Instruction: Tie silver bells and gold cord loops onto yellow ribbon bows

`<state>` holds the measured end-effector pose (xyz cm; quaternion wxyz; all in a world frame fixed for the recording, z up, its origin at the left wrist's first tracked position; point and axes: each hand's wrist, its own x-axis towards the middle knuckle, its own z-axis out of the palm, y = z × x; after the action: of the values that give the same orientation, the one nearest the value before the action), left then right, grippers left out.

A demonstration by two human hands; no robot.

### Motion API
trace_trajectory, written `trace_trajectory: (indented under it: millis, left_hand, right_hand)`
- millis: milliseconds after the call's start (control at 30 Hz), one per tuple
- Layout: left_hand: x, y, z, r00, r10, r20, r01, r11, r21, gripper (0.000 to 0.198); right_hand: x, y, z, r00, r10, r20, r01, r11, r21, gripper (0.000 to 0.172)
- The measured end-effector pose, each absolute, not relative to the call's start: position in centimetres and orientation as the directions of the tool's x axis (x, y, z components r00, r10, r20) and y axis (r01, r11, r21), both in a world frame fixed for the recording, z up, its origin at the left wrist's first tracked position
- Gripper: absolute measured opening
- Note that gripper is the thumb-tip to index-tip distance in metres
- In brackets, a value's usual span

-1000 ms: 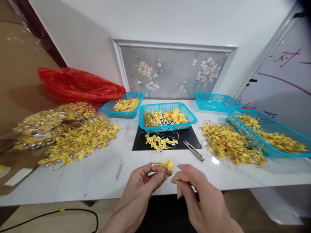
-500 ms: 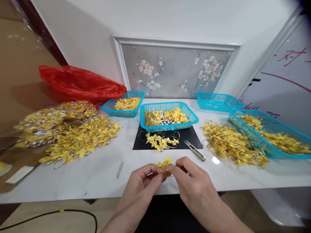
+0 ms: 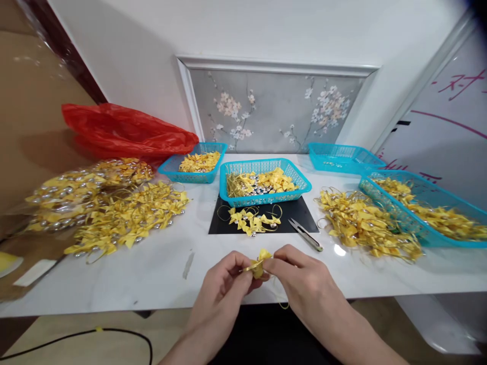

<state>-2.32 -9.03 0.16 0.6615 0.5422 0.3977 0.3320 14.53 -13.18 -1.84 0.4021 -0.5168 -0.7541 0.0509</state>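
A small yellow ribbon bow (image 3: 261,259) with gold cord is pinched between my two hands, close to the table's front edge. My left hand (image 3: 228,286) is closed on its left side, thumb and fingers together. My right hand (image 3: 304,279) grips its right side with the fingertips, and a loop of thin gold cord hangs beneath. Just beyond, several ribbon bows with silvery beads (image 3: 254,221) lie on a black mat (image 3: 218,225). A pair of thread snips (image 3: 305,234) rests on the mat's right edge, blades pointing away.
A blue basket (image 3: 266,200) of bows and beads stands behind the mat. Heaps of beaded bows lie left (image 3: 133,218) and right (image 3: 365,223). More blue baskets (image 3: 426,228) line the back and right. A red plastic bag (image 3: 125,132) sits at the back left.
My fingers have shifted slightly around the bow, which has turned a little. A loop of gold cord now hangs below my right fingers. The table things stay put.
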Motion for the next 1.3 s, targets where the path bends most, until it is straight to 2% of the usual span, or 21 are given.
trace_trajectory:
  millis: [100, 233, 333, 633, 800, 933, 1133, 1300]
  left_hand:
    - [-2.3, -9.1, 0.1, 0.472, 0.869, -0.146, 0.024, 0.153, 0.988, 0.017]
    - [-2.3, -9.3, 0.2, 0.449, 0.887, -0.111, 0.099, 0.074, 0.992, 0.016]
    - [-2.2, -9.3, 0.1, 0.445, 0.887, -0.122, 0.116, 0.078, 0.990, 0.016]
    - [-2.4, -9.4, -0.8, 0.462, 0.879, -0.118, 0.067, 0.098, 0.993, 0.014]
    - [-1.9, -9.2, 0.6, 0.468, 0.864, -0.186, 0.014, 0.203, 0.979, 0.014]
    - [-1.9, -9.1, 1.0, 0.503, 0.839, -0.209, -0.013, 0.249, 0.968, 0.015]
    - [-2.3, -9.1, 0.4, 0.548, 0.819, -0.173, 0.018, 0.194, 0.981, 0.016]
    - [-2.3, -9.3, 0.4, 0.559, 0.814, -0.157, 0.030, 0.170, 0.985, 0.018]
  right_hand:
    - [14.3, -13.3, -1.9, -0.141, 0.816, 0.561, 0.741, 0.463, -0.487, 0.027]
    - [14.0, -13.6, -1.8, -0.161, 0.760, 0.629, 0.827, 0.452, -0.335, 0.027]
    - [14.0, -13.9, -1.4, -0.189, 0.738, 0.648, 0.867, 0.435, -0.242, 0.028]
    - [14.3, -14.5, -0.2, -0.286, 0.781, 0.555, 0.911, 0.402, -0.096, 0.014]
    - [14.7, -14.4, -0.1, -0.317, 0.797, 0.514, 0.879, 0.450, -0.156, 0.014]
    - [15.1, -14.3, -0.5, -0.315, 0.785, 0.534, 0.839, 0.493, -0.230, 0.018]
    - [15.2, -14.4, -1.2, -0.271, 0.797, 0.540, 0.773, 0.515, -0.371, 0.025]
    - [14.5, -14.7, -1.2, -0.244, 0.795, 0.555, 0.742, 0.521, -0.421, 0.026]
